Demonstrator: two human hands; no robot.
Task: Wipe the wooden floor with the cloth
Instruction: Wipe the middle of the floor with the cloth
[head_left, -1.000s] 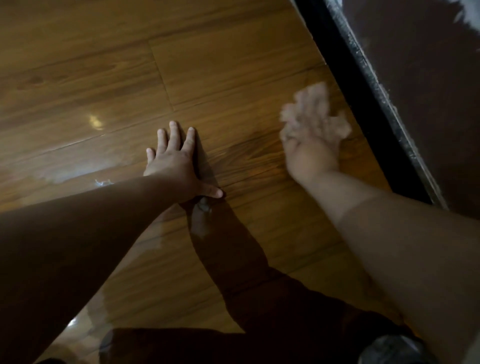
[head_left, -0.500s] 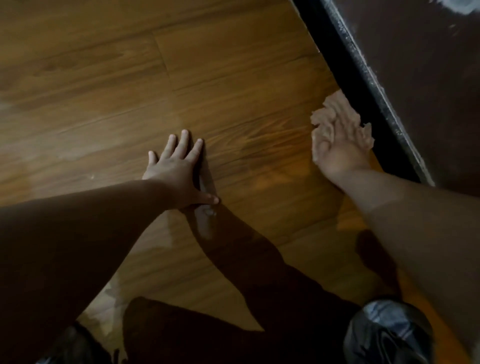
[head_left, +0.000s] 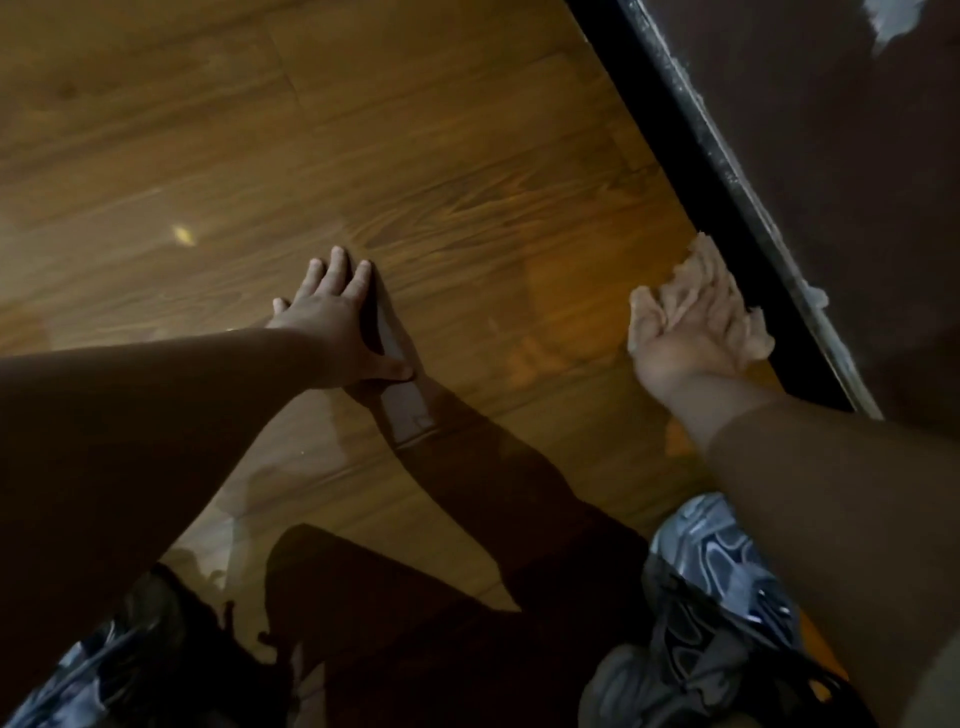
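The glossy wooden floor fills most of the view. My left hand lies flat on the boards near the middle, fingers spread and straight, bearing my weight. My right hand presses a crumpled pale peach cloth onto the floor at the right. Its fingers lie stretched over the cloth, which bunches out around them and touches the black strip at the floor's edge.
A black skirting strip runs diagonally along the floor's right edge, with a dark brown wall beyond it. A grey patterned shoe sits at the bottom right and another shoe at the bottom left.
My right hand has slid the cloth rightwards to the black strip and then back towards me along it. My left hand stayed planted. The shoes have come into view.
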